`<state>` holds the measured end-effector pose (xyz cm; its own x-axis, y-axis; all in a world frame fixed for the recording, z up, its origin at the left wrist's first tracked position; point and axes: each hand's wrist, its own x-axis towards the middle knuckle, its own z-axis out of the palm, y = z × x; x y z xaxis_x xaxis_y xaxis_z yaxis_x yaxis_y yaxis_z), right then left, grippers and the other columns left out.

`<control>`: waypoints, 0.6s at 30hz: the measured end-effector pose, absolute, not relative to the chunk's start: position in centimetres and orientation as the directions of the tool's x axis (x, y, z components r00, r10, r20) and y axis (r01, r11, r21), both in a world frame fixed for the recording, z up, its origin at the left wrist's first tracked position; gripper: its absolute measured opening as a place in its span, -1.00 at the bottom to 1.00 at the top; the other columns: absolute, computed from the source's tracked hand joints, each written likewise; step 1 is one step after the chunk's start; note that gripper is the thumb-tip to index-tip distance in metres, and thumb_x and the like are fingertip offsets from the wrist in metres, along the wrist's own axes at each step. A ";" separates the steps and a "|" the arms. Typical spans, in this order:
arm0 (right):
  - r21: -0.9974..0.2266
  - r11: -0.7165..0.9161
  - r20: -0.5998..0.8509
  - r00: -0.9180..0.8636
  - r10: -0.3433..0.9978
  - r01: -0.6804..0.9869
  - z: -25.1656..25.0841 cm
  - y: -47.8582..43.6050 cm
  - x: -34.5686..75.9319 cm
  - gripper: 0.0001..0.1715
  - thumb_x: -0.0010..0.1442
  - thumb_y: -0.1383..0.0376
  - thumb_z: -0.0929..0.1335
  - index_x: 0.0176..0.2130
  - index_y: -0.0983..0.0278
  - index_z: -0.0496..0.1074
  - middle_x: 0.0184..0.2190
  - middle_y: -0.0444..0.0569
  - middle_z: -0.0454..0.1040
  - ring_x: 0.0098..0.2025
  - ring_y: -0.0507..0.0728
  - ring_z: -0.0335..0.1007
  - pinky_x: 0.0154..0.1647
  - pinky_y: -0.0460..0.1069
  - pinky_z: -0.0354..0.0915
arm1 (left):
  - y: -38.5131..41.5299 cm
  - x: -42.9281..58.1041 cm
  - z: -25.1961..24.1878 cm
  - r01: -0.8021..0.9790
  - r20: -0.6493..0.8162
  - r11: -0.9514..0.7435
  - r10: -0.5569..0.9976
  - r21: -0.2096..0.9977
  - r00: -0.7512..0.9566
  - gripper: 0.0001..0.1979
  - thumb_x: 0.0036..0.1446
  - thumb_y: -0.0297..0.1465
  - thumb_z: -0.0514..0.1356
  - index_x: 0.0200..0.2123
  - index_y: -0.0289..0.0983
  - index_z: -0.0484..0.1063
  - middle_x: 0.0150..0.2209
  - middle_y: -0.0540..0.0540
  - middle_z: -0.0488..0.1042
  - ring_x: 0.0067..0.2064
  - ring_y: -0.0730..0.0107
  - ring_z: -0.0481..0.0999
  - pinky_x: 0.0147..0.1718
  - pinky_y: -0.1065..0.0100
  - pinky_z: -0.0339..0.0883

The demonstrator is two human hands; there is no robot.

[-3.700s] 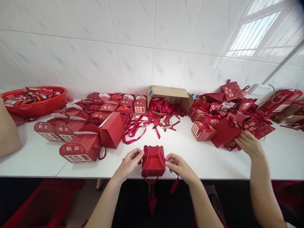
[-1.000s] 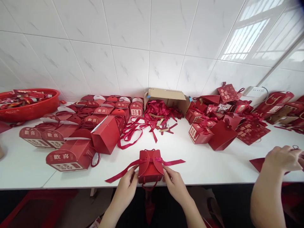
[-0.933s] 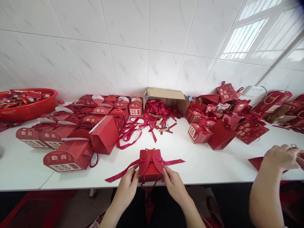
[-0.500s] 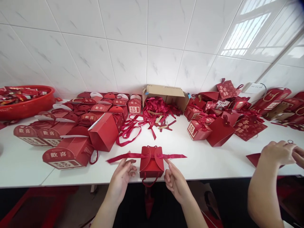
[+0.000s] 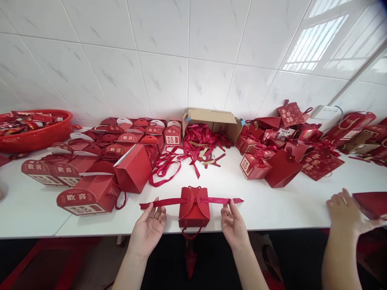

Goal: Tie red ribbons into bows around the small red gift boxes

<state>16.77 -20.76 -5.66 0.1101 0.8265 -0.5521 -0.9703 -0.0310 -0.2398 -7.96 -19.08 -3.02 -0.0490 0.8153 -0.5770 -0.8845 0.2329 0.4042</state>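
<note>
A small red gift box (image 5: 194,213) with rounded closing flaps stands at the table's front edge, a cord handle hanging over the near side. A dark red ribbon (image 5: 171,201) runs through the flaps and stretches out to both sides. My left hand (image 5: 148,225) pinches the ribbon's left end between thumb and fingers, palm turned up. On the other side, my right hand (image 5: 234,225) pinches the ribbon near its right tip. Both hands are apart from the box itself.
Rows of red boxes (image 5: 87,195) fill the left, near a red basin (image 5: 36,131) of wrapped sweets. Behind lie loose ribbons (image 5: 198,139) by a cardboard box (image 5: 213,114). More boxes (image 5: 255,165) are piled right. Another person's hand (image 5: 344,209) is at the far right.
Both my hands have taken hold of the ribbon, the right one sliding outward to its end. The other person's hand has opened and moved slightly left, beside a red box.
</note>
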 end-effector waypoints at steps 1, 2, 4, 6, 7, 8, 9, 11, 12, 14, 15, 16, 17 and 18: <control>-0.247 -0.023 -0.552 0.121 0.825 -0.969 -5.7 -20.7 16.8 -0.87 0.12 0.42 0.41 -0.37 0.28 0.36 -0.51 -0.20 0.39 -0.55 -0.15 0.34 -0.79 -0.34 0.17 | -19.1 -8.0 -3.1 -0.885 -0.578 0.229 0.814 0.406 -0.055 -0.75 0.26 -0.53 0.01 -0.34 -0.35 0.49 -0.47 -0.11 0.48 -0.43 0.44 0.55 -0.49 0.46 0.50; -0.253 -0.019 -0.553 0.129 0.823 -0.967 -5.8 -20.7 16.8 -0.87 0.11 0.44 0.41 -0.37 0.28 0.36 -0.51 -0.21 0.38 -0.55 -0.15 0.34 -0.79 -0.34 0.17 | -19.0 -8.1 -3.2 -0.884 -0.579 0.226 0.813 0.410 -0.060 -0.75 0.26 -0.54 0.01 -0.33 -0.36 0.49 -0.47 -0.11 0.48 -0.43 0.44 0.56 -0.49 0.46 0.50; -0.265 -0.016 -0.554 0.138 0.821 -0.964 -5.9 -20.7 16.9 -0.88 0.11 0.45 0.41 -0.35 0.29 0.37 -0.51 -0.21 0.39 -0.55 -0.15 0.35 -0.78 -0.34 0.18 | -19.0 -8.3 -3.4 -0.881 -0.583 0.226 0.809 0.415 -0.068 -0.75 0.26 -0.53 0.01 -0.34 -0.37 0.49 -0.47 -0.11 0.49 -0.42 0.43 0.56 -0.48 0.45 0.51; -0.277 -0.018 -0.552 0.143 0.821 -0.961 -5.9 -20.8 16.8 -0.88 0.11 0.43 0.42 -0.33 0.29 0.38 -0.51 -0.21 0.41 -0.55 -0.15 0.35 -0.77 -0.34 0.18 | -19.0 -8.6 -3.5 -0.878 -0.588 0.227 0.806 0.420 -0.073 -0.74 0.27 -0.53 0.01 -0.34 -0.38 0.49 -0.47 -0.11 0.49 -0.41 0.42 0.56 -0.48 0.45 0.51; -0.283 -0.020 -0.549 0.145 0.823 -0.959 -5.9 -20.8 16.9 -0.87 0.10 0.42 0.42 -0.33 0.29 0.38 -0.51 -0.21 0.41 -0.55 -0.15 0.35 -0.77 -0.33 0.19 | -19.0 -8.7 -3.5 -0.877 -0.588 0.223 0.805 0.426 -0.081 -0.74 0.27 -0.53 0.00 -0.33 -0.38 0.49 -0.46 -0.11 0.49 -0.41 0.42 0.57 -0.48 0.45 0.51; -0.290 -0.020 -0.546 0.148 0.825 -0.957 -5.9 -20.9 16.9 -0.86 0.08 0.40 0.44 -0.33 0.29 0.38 -0.51 -0.21 0.41 -0.56 -0.15 0.35 -0.77 -0.33 0.19 | -19.1 -8.8 -3.5 -0.874 -0.588 0.215 0.804 0.436 -0.095 -0.73 0.27 -0.53 -0.01 -0.32 -0.39 0.49 -0.46 -0.11 0.50 -0.41 0.42 0.57 -0.48 0.45 0.51; -0.294 -0.020 -0.543 0.149 0.827 -0.956 -5.8 -21.0 16.9 -0.84 0.07 0.38 0.45 -0.34 0.29 0.38 -0.52 -0.22 0.41 -0.56 -0.15 0.35 -0.77 -0.32 0.19 | -19.1 -8.9 -3.3 -0.869 -0.581 0.201 0.805 0.453 -0.117 -0.73 0.27 -0.53 -0.02 -0.30 -0.39 0.49 -0.45 -0.11 0.50 -0.41 0.42 0.57 -0.49 0.45 0.51; -0.318 -0.015 -0.528 0.165 0.833 -0.948 -5.6 -21.1 17.0 -0.80 0.03 0.36 0.48 -0.36 0.28 0.38 -0.52 -0.22 0.42 -0.55 -0.14 0.36 -0.76 -0.32 0.19 | -19.2 -9.1 -2.8 -0.853 -0.552 0.163 0.817 0.496 -0.165 -0.72 0.27 -0.54 -0.02 -0.26 -0.39 0.50 -0.43 -0.11 0.51 -0.42 0.43 0.56 -0.49 0.46 0.51; -0.348 -0.006 -0.512 0.185 0.839 -0.938 -5.5 -21.2 17.0 -0.78 0.01 0.35 0.49 -0.36 0.28 0.39 -0.51 -0.22 0.43 -0.53 -0.14 0.38 -0.75 -0.32 0.20 | -19.2 -9.1 -2.5 -0.843 -0.532 0.138 0.824 0.520 -0.193 -0.72 0.27 -0.54 -0.02 -0.25 -0.39 0.51 -0.43 -0.11 0.52 -0.42 0.45 0.56 -0.49 0.47 0.51; -0.446 0.024 -0.463 0.253 0.850 -0.895 -5.4 -21.2 17.1 -0.75 -0.03 0.33 0.51 -0.36 0.28 0.40 -0.49 -0.23 0.43 -0.49 -0.12 0.41 -0.72 -0.31 0.22 | -19.2 -9.0 -1.7 -0.819 -0.485 0.074 0.835 0.568 -0.261 -0.72 0.27 -0.54 -0.01 -0.25 -0.36 0.52 -0.44 -0.08 0.52 -0.44 0.49 0.55 -0.47 0.50 0.51; -0.509 0.041 -0.429 0.295 0.854 -0.860 -5.4 -21.3 17.1 -0.74 -0.04 0.31 0.52 -0.36 0.27 0.41 -0.49 -0.23 0.44 -0.47 -0.11 0.42 -0.70 -0.30 0.24 | -19.2 -8.9 -1.4 -0.806 -0.462 0.036 0.834 0.591 -0.302 -0.72 0.27 -0.55 -0.01 -0.26 -0.35 0.52 -0.46 -0.07 0.52 -0.44 0.51 0.54 -0.46 0.52 0.50; -0.570 0.056 -0.396 0.334 0.855 -0.820 -5.4 -21.3 17.2 -0.73 -0.05 0.31 0.53 -0.36 0.26 0.41 -0.48 -0.23 0.44 -0.46 -0.11 0.42 -0.68 -0.29 0.26 | -19.1 -8.9 -1.0 -0.790 -0.439 -0.003 0.830 0.613 -0.344 -0.72 0.26 -0.56 0.00 -0.28 -0.34 0.53 -0.48 -0.06 0.51 -0.45 0.52 0.53 -0.45 0.53 0.50; -0.617 0.068 -0.370 0.365 0.854 -0.784 -5.4 -21.3 17.3 -0.72 -0.07 0.31 0.53 -0.36 0.25 0.41 -0.47 -0.23 0.44 -0.45 -0.10 0.42 -0.66 -0.28 0.27 | -19.0 -8.8 -0.8 -0.773 -0.418 -0.039 0.823 0.634 -0.384 -0.72 0.26 -0.56 0.01 -0.31 -0.34 0.53 -0.50 -0.05 0.50 -0.46 0.54 0.52 -0.44 0.55 0.50; -0.651 0.076 -0.351 0.388 0.852 -0.755 -5.4 -21.3 17.3 -0.71 -0.08 0.31 0.54 -0.37 0.24 0.41 -0.46 -0.23 0.44 -0.45 -0.09 0.42 -0.65 -0.27 0.27 | -18.9 -8.7 -0.6 -0.757 -0.398 -0.067 0.818 0.650 -0.415 -0.73 0.25 -0.57 0.02 -0.33 -0.34 0.53 -0.52 -0.04 0.50 -0.46 0.54 0.51 -0.43 0.56 0.50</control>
